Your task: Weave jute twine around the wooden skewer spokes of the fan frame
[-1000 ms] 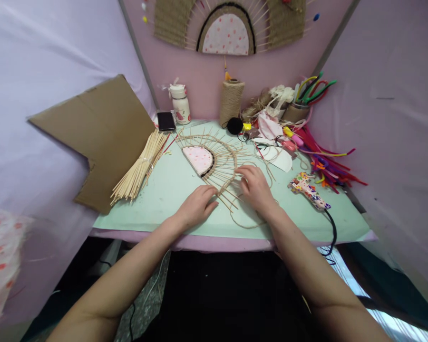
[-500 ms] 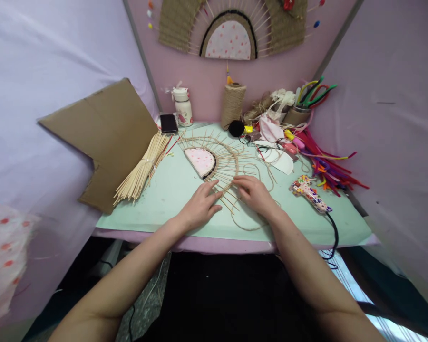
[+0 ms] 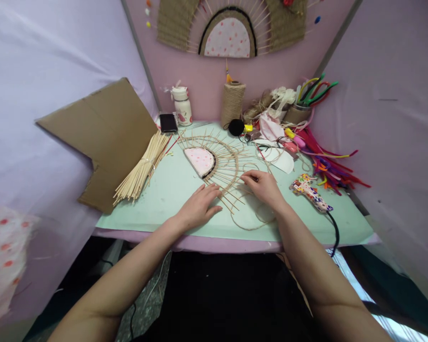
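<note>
A half-round piece with pink dotted cloth (image 3: pixel 200 160) and a dark edge lies on the pale green table, thin sticks fanning out from its curve. Twine (image 3: pixel 236 164) runs through the sticks in an arc. My left hand (image 3: pixel 200 206) lies palm down at the near end of the fan, fingers on the sticks and thumb apart. Just right of the outer stick tips, my right hand (image 3: pixel 262 187) has its thumb and fingers pinched together, with what is between them too small to make out. Loose twine (image 3: pixel 248 229) curls on the table below the hands.
Left of the work are a stick bundle (image 3: pixel 144 166) and folded cardboard (image 3: pixel 107 133). At the back stand a bottle (image 3: pixel 181 107) and a twine spool (image 3: pixel 233 104). A patterned glue gun (image 3: pixel 312 194) and pipe cleaners (image 3: pixel 330 166) lie right.
My right hand has moved right, off the sticks, and its fingers have closed into a pinch. My left hand stays at the near end of the fan, its fingers a little flatter.
</note>
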`<state>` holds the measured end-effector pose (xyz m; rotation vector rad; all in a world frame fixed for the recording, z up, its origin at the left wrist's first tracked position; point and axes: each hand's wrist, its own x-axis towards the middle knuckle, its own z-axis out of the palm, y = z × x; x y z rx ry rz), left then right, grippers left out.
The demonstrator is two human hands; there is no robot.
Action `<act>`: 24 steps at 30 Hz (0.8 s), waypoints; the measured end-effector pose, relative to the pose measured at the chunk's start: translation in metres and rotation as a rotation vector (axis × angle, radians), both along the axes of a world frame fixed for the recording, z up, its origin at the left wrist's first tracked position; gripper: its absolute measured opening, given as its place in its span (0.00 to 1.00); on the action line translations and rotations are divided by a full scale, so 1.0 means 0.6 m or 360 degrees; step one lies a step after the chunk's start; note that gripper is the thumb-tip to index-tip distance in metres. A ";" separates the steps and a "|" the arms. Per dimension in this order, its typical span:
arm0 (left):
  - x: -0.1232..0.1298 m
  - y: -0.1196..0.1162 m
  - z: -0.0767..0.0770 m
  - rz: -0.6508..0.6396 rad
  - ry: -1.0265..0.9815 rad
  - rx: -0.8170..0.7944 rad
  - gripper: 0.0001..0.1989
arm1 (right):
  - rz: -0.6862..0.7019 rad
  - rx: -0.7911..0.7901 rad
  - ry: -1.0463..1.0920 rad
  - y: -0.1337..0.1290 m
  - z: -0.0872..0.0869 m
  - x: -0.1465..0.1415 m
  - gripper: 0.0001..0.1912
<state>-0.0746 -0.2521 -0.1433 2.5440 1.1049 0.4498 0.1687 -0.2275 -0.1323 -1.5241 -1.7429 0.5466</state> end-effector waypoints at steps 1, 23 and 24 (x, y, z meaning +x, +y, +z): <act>0.000 0.000 0.000 -0.0010 0.0010 0.0003 0.17 | -0.0016 0.0006 -0.0024 0.003 -0.001 -0.002 0.11; -0.002 -0.001 0.003 0.0020 0.0018 -0.0026 0.23 | -0.0170 -0.0045 -0.0476 0.019 -0.010 -0.022 0.12; -0.002 0.000 0.002 0.0007 0.0032 -0.0022 0.22 | -0.0173 -0.0046 -0.0473 0.018 -0.011 -0.022 0.12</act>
